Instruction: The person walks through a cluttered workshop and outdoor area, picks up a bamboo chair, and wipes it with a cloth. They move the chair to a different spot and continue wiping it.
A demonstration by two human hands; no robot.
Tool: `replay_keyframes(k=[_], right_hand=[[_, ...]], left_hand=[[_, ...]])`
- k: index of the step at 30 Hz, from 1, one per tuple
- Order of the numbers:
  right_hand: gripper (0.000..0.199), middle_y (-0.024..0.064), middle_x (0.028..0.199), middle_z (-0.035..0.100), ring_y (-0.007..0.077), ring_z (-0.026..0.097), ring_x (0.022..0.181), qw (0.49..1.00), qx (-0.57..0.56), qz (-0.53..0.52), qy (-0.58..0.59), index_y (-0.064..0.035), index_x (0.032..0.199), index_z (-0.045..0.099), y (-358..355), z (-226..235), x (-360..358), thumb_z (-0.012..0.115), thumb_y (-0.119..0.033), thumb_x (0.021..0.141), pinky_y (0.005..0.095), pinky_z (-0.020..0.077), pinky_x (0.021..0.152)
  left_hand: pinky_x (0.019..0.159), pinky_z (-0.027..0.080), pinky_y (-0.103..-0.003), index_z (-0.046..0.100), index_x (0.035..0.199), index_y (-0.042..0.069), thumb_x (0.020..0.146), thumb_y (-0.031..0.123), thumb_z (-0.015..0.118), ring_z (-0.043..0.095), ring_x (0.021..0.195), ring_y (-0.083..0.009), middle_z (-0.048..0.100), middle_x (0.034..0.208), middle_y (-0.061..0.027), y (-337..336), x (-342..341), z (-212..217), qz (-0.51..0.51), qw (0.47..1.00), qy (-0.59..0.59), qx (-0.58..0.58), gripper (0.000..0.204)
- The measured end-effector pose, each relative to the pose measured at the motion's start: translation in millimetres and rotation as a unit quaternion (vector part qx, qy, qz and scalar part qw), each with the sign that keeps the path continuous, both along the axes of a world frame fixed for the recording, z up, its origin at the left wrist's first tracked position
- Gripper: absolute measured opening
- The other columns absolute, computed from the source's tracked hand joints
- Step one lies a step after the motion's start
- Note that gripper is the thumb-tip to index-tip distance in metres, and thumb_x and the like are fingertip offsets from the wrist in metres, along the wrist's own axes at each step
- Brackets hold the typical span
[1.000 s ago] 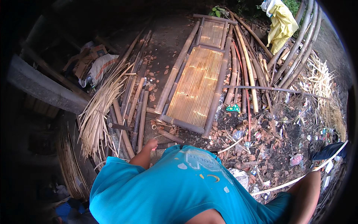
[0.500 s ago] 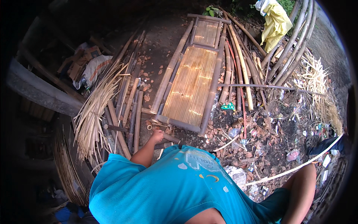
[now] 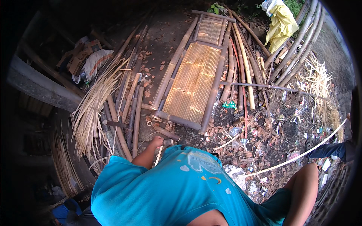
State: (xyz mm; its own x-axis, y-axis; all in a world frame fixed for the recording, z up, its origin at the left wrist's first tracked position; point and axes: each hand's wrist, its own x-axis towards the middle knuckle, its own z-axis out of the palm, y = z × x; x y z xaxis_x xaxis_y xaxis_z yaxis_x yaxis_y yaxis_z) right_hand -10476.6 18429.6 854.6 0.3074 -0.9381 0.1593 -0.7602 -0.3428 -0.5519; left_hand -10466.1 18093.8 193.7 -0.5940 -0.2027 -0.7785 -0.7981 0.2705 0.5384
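My left hand [image 3: 156,142] is low in the middle-left of the view, its fingers curled beside the end of a short bamboo piece [image 3: 168,142]. Whatever those fingers hold is too small to make out. A thin pale strip [image 3: 158,155] shows just below that hand. My right arm [image 3: 307,184] bends at the elbow on the right, and my right hand is hidden behind my turquoise shirt [image 3: 162,188]. From behind the shirt a long pale bamboo strip [image 3: 290,162] runs up to the right edge. Another short bamboo length [image 3: 166,132] lies just beyond my left hand.
A bamboo frame with a slatted panel [image 3: 192,83] lies ahead. Bamboo poles [image 3: 245,67] lie to its right, split strips [image 3: 92,116] and cut poles [image 3: 136,116] to its left. Leaves and litter cover the ground at right. Another person's leg [image 3: 328,151] shows at the right edge.
My left hand has drawn back a little toward me, uncovering more of the short bamboo length. The far right end of the long strip has risen. The other person's leg has shifted.
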Motion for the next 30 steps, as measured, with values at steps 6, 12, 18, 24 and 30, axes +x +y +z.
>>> replay_keyframes(k=[6,12,18,24,30], right_hand=[[0.028,0.0011,0.07,0.059,0.0106,0.058,0.065,1.0,0.004,0.012,-0.002,-0.0075,0.083,0.059,-6,-19,-5,0.062,-0.034,0.076,0.0217,0.0409,0.05],[0.029,0.0001,0.07,0.06,0.0093,0.06,0.066,0.999,0.01,0.043,-0.016,-0.0066,0.086,0.062,-14,-38,-6,0.063,-0.035,0.078,0.0204,0.0418,0.05],[0.031,-0.0009,0.07,0.061,0.0081,0.061,0.066,0.998,0.02,0.051,-0.038,-0.0056,0.09,0.064,-17,-59,-9,0.064,-0.035,0.08,0.0191,0.0427,0.05],[0.032,-0.0019,0.07,0.062,0.0069,0.063,0.067,0.989,0.038,0.043,-0.136,-0.0047,0.093,0.067,-20,-116,-57,0.065,-0.035,0.082,0.0179,0.0437,0.05],[0.026,0.0069,0.069,0.061,0.0169,0.062,0.06,0.621,-0.122,-0.496,-0.594,-0.0029,0.094,0.051,32,-358,-119,0.056,-0.028,0.089,0.0287,0.0512,0.055]], left_hand=[[0.043,0.044,-0.032,0.063,0.085,0.003,0.085,0.026,0.052,0.054,0.047,-0.0158,0.058,0.062,-0.0077,9,-4,-15,0.017,0.999,0.02,0.026,0.026],[0.041,0.042,-0.031,0.06,0.088,0.003,0.088,0.026,0.051,0.052,0.046,-0.0153,0.056,0.06,-0.0057,13,-9,-24,0.026,0.998,0.021,0.043,0.025],[0.04,0.04,-0.03,0.058,0.087,0.004,0.09,0.027,0.049,0.049,0.045,-0.0138,0.054,0.06,-0.004,21,-9,-37,0.021,0.999,0.009,0.041,0.024],[0.039,0.039,-0.029,0.058,0.09,0.004,0.09,0.027,0.049,0.05,0.046,-0.0129,0.055,0.063,-0.0041,0,22,-86,0.07,0.994,-0.013,0.078,0.025],[0.038,0.041,-0.029,0.059,0.086,0.002,0.088,0.023,0.051,0.051,0.046,-0.0138,0.055,0.062,-0.0049,-19,43,-122,0.101,0.992,-0.002,0.08,0.023]])
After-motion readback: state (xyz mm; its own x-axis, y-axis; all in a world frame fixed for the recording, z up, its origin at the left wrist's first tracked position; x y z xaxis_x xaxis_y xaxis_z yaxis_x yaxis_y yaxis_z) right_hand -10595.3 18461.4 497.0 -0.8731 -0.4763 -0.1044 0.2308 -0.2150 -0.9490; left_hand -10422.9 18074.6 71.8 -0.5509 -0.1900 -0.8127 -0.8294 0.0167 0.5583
